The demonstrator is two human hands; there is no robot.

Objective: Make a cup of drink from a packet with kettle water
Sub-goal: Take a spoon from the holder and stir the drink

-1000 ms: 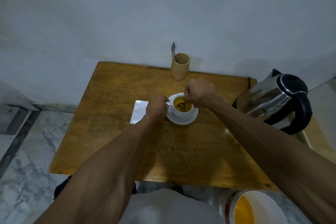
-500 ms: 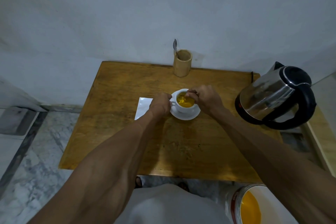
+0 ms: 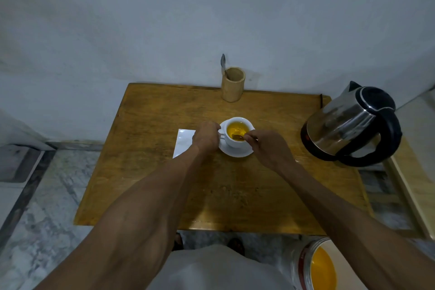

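Note:
A white cup (image 3: 237, 142) full of yellow drink stands on a white saucer (image 3: 235, 152) in the middle of the wooden table (image 3: 150, 172). My left hand (image 3: 206, 135) grips the cup's handle on its left side. My right hand (image 3: 268, 148) pinches a spoon (image 3: 237, 136) whose bowl dips into the drink at the near rim. A white packet (image 3: 184, 141) lies flat just left of my left hand, partly hidden by it. The steel kettle (image 3: 348, 125) with a black lid and handle stands at the table's right edge.
A bamboo holder (image 3: 233, 87) with a second spoon (image 3: 223, 63) stands at the table's back edge against the wall. A white bucket (image 3: 313, 266) with yellow inside sits on the floor at the lower right. Marble floor surrounds the table.
My right hand has drawn back from the cup's far side to its near right side, with the spoon circling in the drink. The left hand stays on the handle. The camera has shifted.

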